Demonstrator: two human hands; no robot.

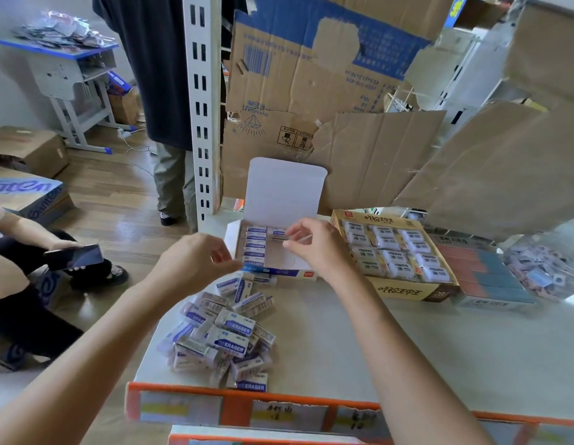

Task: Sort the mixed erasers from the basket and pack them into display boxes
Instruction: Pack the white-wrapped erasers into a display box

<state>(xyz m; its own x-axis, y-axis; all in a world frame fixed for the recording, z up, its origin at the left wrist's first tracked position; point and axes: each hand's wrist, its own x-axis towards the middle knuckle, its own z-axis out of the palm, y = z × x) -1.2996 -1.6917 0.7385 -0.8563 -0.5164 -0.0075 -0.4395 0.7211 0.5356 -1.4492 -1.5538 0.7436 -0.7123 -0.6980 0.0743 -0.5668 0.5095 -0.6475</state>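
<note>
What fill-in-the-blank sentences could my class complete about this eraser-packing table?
The loose erasers piled on the table carry the printed word ____.
The yellow box lies to the ____ of the white display box.
The white display box's filled column of erasers is on its ____ side.
Missing words: ERASER; right; left.

Right hand (306,248) pinching eraser (300,239) over display box (282,187), left hand (199,258) beside it; loose erasers (227,335) — heaped
</note>
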